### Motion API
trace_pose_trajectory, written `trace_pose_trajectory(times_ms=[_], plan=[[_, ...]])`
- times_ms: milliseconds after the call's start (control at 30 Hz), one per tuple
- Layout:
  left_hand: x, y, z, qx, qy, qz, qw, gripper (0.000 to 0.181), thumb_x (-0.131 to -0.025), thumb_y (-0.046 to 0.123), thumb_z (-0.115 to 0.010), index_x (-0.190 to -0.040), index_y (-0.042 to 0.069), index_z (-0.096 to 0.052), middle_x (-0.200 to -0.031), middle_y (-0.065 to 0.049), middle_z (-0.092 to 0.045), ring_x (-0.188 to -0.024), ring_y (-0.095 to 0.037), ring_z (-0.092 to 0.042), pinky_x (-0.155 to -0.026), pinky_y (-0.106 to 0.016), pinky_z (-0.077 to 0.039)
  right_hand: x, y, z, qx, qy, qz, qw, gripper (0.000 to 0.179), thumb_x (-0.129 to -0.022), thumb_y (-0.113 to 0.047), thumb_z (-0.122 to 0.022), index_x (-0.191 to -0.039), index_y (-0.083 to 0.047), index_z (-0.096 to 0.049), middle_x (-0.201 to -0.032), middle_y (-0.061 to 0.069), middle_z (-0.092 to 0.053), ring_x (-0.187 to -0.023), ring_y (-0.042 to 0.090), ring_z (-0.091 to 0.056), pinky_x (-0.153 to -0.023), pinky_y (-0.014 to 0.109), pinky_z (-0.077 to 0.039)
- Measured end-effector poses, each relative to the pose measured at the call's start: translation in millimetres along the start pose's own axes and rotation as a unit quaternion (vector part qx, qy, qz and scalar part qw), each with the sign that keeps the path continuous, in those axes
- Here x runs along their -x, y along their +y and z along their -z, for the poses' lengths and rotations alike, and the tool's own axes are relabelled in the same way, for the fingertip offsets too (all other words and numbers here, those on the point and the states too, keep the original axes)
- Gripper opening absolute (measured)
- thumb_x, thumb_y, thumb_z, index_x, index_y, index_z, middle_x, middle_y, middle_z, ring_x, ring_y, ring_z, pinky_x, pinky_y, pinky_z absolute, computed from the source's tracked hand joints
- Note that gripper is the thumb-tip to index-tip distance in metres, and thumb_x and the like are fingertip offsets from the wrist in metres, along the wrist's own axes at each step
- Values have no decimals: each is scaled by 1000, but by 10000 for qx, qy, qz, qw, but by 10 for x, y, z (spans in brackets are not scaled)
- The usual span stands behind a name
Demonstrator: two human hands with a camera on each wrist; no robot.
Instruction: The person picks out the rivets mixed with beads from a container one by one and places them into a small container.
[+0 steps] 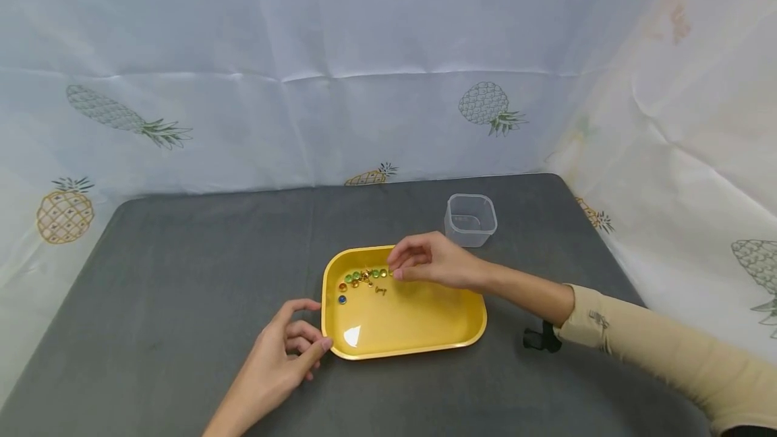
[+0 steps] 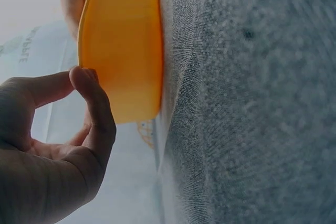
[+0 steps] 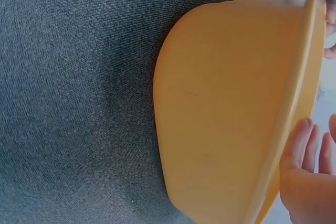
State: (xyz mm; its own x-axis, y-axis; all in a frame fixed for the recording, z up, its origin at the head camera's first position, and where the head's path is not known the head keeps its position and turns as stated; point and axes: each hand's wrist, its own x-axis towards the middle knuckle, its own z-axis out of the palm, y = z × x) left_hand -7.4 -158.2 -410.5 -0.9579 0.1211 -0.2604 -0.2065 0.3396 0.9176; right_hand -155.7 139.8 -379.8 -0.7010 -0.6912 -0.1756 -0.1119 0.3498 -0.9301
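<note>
A shallow yellow tray (image 1: 419, 351) lies on the dark grey table surface. Along its back left are green glass beads (image 1: 375, 274), orange-brown beads (image 1: 342, 286), a blue bead (image 1: 342, 299) and small gold-coloured pieces (image 1: 380, 290). At the tray's front left corner, my left hand (image 1: 291, 342) holds the rim lightly between thumb and index finger. My right hand (image 1: 434, 261) hovers over the back of the tray, fingers loosely bent, next to the end of the bead row. Its thumb stands apart from the fingers in the right wrist view, and nothing shows between them.
Behind the tray, to the right, stands a clear plastic container (image 1: 471, 221) with its top uncovered. A white curtain (image 1: 388, 127) with pineapple prints hangs behind and to the right of the table (image 1: 212, 268). A black strap (image 1: 542, 339) is around the right wrist.
</note>
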Motion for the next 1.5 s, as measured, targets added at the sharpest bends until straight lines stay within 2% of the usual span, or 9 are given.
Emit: trace_pose_trajectory(times_ms=[200,333,433,533,667,867,1100,1500], plan=[[34,23,-12,-55,63,111,9999,60,-96,8,-82,-146,8,-49,-91,-11,-75,-63,-16,-67,-59,-31,-58,-37,-6,-18,-104,-128,-276,9995,32,-98,-7,-80,-127,5,-71,-125,25,-75,-106,16,-78,-96,27,-62],[44,41,-22,-90,94,130,9998,60,-96,8,-82,-146,9,-49,-92,-10,-75,-63,-16,-67,-58,-30,-58,-53,28,-30,-145,-250,-350,9990,30,-99,-7,-79,-126,4,-72,-123,25,-77,-111,31,-78,-96,28,-62],[49,58,-26,-111,116,182,9997,60,-97,8,-82,-147,10,-49,-92,-10,-75,-63,-16,-67,-58,-30,-58,-63,51,-43,-112,-360,-434,9983,30,-99,-7,-78,-126,5,-72,-117,22,-78,-110,34,-78,-96,28,-62],[53,72,-29,-136,118,251,9995,60,-97,8,-82,-147,11,-49,-92,-10,-75,-63,-17,-67,-58,-30,-58,-74,68,-52,-68,-493,-564,9972,31,-99,-8,-78,-127,5,-72,-114,19,-80,-107,27,-78,-95,27,-61],[54,84,-32,-173,116,293,9994,61,-97,8,-81,-148,12,-48,-92,-9,-74,-64,-17,-67,-58,-30,-58,-91,102,-73,-125,-667,-638,9957,30,-100,-6,-76,-127,6,-71,-114,22,-79,-102,22,-77,-93,25,-61],[62,91,-30,-106,69,204,9997,62,-98,7,-80,-150,12,-46,-93,-10,-73,-64,-15,-66,-58,-30,-58,-101,165,-132,-205,-813,-728,9938,28,-99,-2,-73,-126,6,-72,-110,21,-79,-94,14,-74,-89,24,-61],[76,90,-36,-88,61,138,9998,61,-99,8,-80,-150,12,-46,-94,-10,-73,-64,-14,-65,-56,-30,-57,-122,217,-173,-157,-703,-733,9947,27,-97,-1,-75,-123,5,-73,-104,16,-80,-90,12,-74,-87,22,-61],[73,86,-39,-232,87,200,9995,62,-98,9,-80,-150,13,-46,-94,-8,-73,-62,-15,-64,-54,-30,-56,-148,303,-213,-48,-550,-684,9961,26,-96,4,-75,-123,6,-75,-102,18,-80,-86,9,-73,-85,20,-60]])
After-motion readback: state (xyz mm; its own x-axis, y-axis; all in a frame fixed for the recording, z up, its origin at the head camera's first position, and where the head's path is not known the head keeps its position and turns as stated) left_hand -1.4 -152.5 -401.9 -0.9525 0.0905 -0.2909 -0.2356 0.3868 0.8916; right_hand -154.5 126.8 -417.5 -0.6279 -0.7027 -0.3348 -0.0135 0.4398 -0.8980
